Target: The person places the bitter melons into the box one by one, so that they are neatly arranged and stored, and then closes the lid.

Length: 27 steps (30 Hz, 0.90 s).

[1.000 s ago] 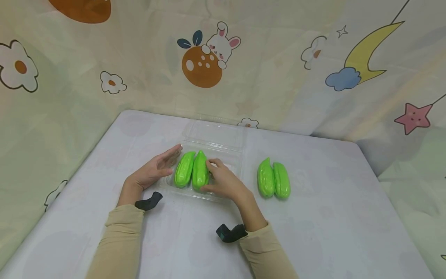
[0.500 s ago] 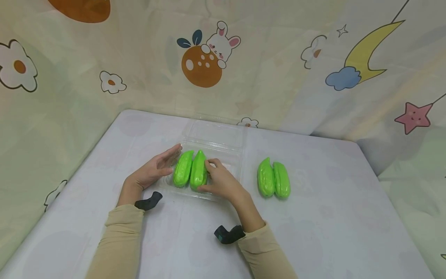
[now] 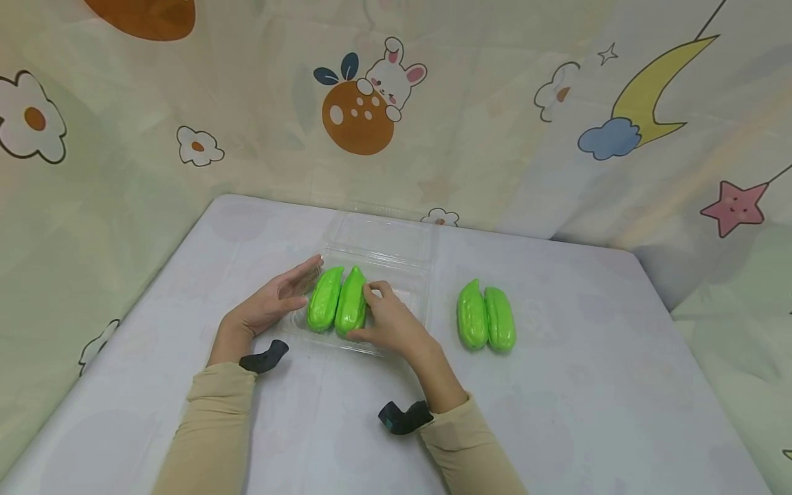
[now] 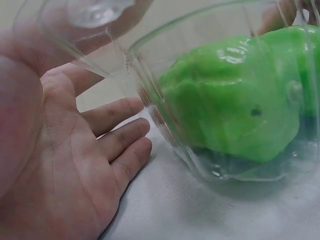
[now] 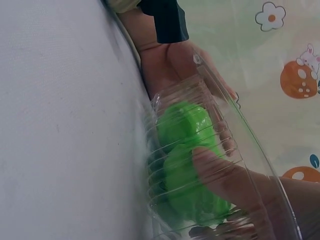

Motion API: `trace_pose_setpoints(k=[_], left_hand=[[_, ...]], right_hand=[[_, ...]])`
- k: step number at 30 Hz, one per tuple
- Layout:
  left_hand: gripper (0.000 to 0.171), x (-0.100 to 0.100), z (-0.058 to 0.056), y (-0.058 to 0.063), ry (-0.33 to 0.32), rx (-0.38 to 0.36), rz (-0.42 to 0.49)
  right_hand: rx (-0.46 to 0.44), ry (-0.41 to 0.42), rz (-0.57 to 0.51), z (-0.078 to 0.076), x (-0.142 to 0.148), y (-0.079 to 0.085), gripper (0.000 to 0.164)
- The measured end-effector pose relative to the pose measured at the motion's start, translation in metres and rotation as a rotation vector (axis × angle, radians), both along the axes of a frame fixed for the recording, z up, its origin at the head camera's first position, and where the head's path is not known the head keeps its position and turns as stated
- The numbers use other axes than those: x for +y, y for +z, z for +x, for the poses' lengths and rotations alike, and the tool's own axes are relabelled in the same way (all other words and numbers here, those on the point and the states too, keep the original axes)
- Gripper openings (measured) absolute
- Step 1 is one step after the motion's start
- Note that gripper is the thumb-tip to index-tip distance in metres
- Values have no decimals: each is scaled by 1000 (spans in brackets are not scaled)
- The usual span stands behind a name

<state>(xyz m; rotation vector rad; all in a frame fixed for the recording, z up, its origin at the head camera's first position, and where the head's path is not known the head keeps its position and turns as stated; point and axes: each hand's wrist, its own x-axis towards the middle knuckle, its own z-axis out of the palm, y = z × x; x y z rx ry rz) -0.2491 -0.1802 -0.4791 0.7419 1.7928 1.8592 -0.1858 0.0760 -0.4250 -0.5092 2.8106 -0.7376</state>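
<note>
A clear plastic clamshell box (image 3: 405, 278) lies on the table, its lid (image 3: 383, 237) folded back. Inside, at the left, are two glossy bright green cucumber-shaped vegetables, the left one (image 3: 325, 299) and the right one (image 3: 351, 302), side by side. My right hand (image 3: 399, 326) grips the right vegetable, thumb near its lower end and fingers along its upper right side. In the right wrist view, the thumb (image 5: 215, 172) lies on it, seen through the box wall. My left hand (image 4: 85, 165) has its fingers extended against the outside of the box's left wall.
Two more green vegetables (image 3: 485, 318) lie side by side on the white-covered table (image 3: 569, 385), right of the box. A printed cloth backdrop (image 3: 482, 103) hangs behind the table. Both wrists carry black mounts, the right one (image 3: 405, 418) near the sleeve cuff.
My right hand has shifted slightly left with the vegetable it grips, and the left vegetable has moved a little left too. My left hand has stayed in place.
</note>
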Motion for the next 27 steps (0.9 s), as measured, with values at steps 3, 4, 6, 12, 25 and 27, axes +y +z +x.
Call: trace_pose_setpoints(k=[3,4,6,12,25,27], left_hand=[[76,0,0,0,7,3,-4],[76,0,0,0,10,4,-7],[75,0,0,0,13,5,-9],[75,0,-1,-1,20,3,-23],[76,1,1,1,16,-9,-5],[76,1,1,1,17,-7,-8]], right_hand=[[5,-3,-4,0,0,0,97],[6,-4,-5,0,0,0,97],[8,-8,-5,0,0,0,97],[4,-17,9,0,-1,0,99],[-10,-37,27,-1,-1,1,102],[-4,-37,36,-1,0,2,102]])
